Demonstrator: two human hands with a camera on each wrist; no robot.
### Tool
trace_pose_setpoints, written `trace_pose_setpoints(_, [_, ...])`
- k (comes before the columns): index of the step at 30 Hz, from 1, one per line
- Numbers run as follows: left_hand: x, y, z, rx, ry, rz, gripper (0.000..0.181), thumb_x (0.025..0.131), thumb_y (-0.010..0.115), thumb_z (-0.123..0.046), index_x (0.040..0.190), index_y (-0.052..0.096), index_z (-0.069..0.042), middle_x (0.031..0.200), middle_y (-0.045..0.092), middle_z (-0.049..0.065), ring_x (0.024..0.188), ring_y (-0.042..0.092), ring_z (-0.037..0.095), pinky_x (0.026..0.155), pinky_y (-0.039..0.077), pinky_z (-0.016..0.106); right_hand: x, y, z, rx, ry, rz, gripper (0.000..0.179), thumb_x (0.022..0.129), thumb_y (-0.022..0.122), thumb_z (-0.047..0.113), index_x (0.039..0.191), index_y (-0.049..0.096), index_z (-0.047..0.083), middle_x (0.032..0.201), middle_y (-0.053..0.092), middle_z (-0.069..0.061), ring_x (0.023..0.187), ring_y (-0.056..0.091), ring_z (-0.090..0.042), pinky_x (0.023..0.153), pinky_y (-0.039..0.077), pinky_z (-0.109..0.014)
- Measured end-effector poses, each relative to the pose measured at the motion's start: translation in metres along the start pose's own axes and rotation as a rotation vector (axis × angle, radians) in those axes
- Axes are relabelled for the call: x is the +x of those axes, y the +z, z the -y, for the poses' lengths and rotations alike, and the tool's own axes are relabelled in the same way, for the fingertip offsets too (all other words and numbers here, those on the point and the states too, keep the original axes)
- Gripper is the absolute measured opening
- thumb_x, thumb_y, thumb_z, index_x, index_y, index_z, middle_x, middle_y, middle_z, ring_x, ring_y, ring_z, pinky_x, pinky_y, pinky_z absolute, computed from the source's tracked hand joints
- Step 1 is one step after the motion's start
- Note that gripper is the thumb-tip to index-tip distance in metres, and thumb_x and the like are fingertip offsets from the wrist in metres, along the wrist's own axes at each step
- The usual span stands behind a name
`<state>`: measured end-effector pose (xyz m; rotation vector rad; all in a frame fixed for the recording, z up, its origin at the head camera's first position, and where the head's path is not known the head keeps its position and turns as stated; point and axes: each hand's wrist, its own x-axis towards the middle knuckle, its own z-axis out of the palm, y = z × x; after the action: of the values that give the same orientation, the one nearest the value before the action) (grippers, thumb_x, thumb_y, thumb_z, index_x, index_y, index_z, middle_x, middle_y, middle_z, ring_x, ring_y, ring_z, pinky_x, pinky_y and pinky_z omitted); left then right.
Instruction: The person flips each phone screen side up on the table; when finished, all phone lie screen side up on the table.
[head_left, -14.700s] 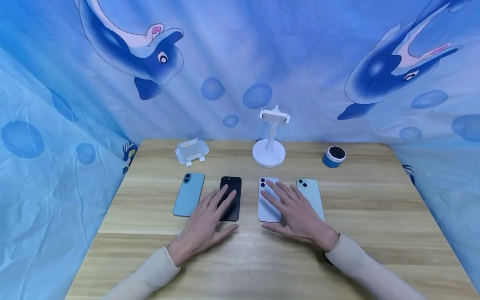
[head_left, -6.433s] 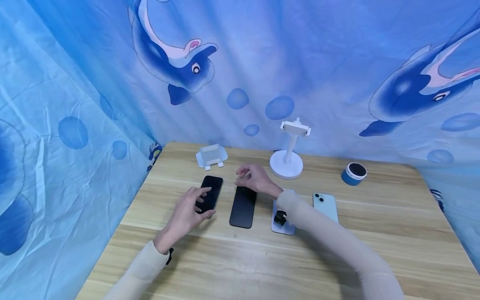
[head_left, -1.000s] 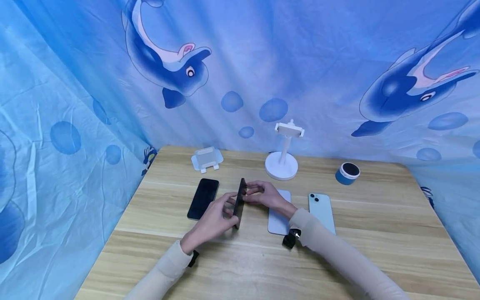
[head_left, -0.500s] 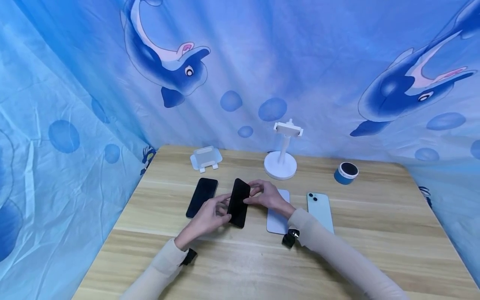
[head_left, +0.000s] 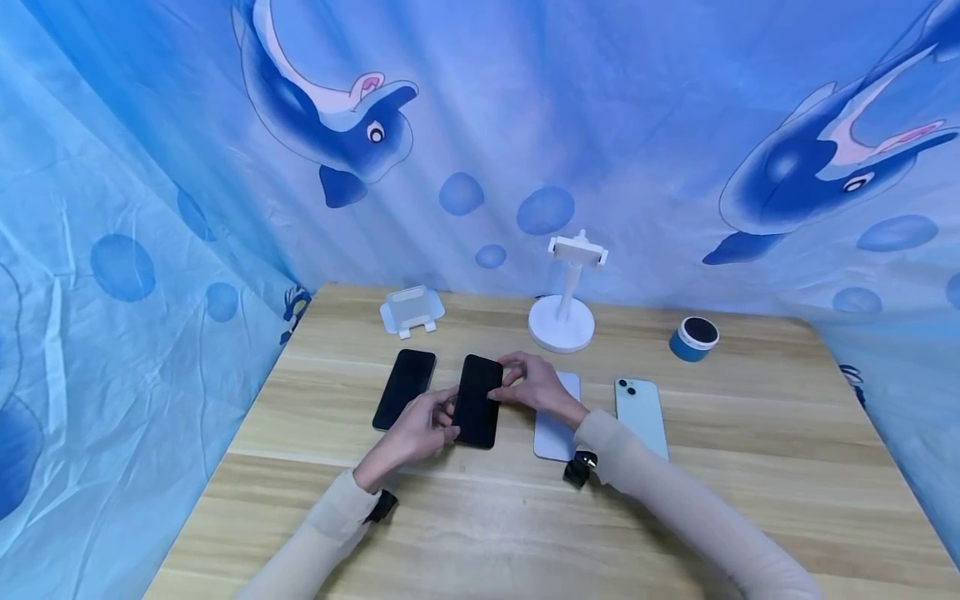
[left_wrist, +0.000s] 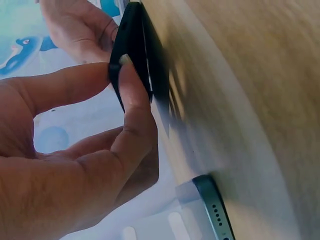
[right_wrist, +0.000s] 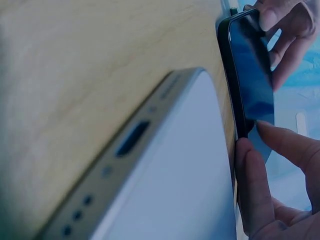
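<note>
Head: black rectangular smartphone [head_left: 477,402], dark face up, left of centre on wooden table [head_left: 525,533], toward its far edge. Left hand [head_left: 417,427] pinches its left side, right hand [head_left: 538,386] its right. Pale lavender smartphone [head_left: 553,431] lies just beside. White round-based phone stand [head_left: 562,323] by far edge.

Left wrist: thumb and finger pinch the edge; table contact, can't tell.

Right wrist: opposite side pinched.

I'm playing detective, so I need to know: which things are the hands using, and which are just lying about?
In the job:
left hand
right hand
dark phone, pinched by both

Probably just lying about:
leftmost phone
lavender phone
pale green phone
low stand
tall stand
blue-and-white cylinder
</note>
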<state>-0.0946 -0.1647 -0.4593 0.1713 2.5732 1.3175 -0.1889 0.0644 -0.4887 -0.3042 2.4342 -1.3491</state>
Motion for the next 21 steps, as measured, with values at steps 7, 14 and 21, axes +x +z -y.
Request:
trace_pose_setpoints(7, [0.006, 0.002, 0.002, 0.054, -0.047, -0.002, 0.085, 0.072, 0.086, 0.005, 0.149, 0.052, 0.004, 0.104, 0.064, 0.007, 0.092, 0.063, 0.017, 0.084, 0.052, 0.028, 0.002, 0.001, 0.003, -0.019, 0.007, -0.018, 0.060, 0.080, 0.090, 0.025, 0.134, 0.067, 0.012, 0.093, 0.075, -0.005, 0.096, 0.067, -0.021, 0.100, 0.051, -0.042])
trace_pose_setpoints(14, [0.012, 0.004, 0.005, 0.097, -0.031, -0.009, 0.091, 0.061, 0.083, 0.010, 0.147, 0.054, 0.004, 0.102, 0.064, 0.008, 0.090, 0.061, 0.017, 0.082, 0.047, 0.026, 0.001, 0.000, 0.004, -0.017, 0.013, -0.025, 0.060, 0.080, 0.090, 0.023, 0.134, 0.066, 0.011, 0.095, 0.075, -0.007, 0.094, 0.066, -0.021, 0.095, 0.052, -0.040])
trace_pose_setpoints(21, [0.014, 0.007, 0.003, 0.187, -0.012, -0.014, 0.088, 0.061, 0.085, 0.008, 0.145, 0.058, 0.001, 0.099, 0.061, 0.007, 0.090, 0.053, 0.017, 0.085, 0.043, 0.031, -0.001, -0.002, 0.002, -0.014, 0.011, -0.022, 0.062, 0.080, 0.090, 0.022, 0.136, 0.065, 0.010, 0.095, 0.075, -0.007, 0.092, 0.067, -0.021, 0.093, 0.052, -0.039])
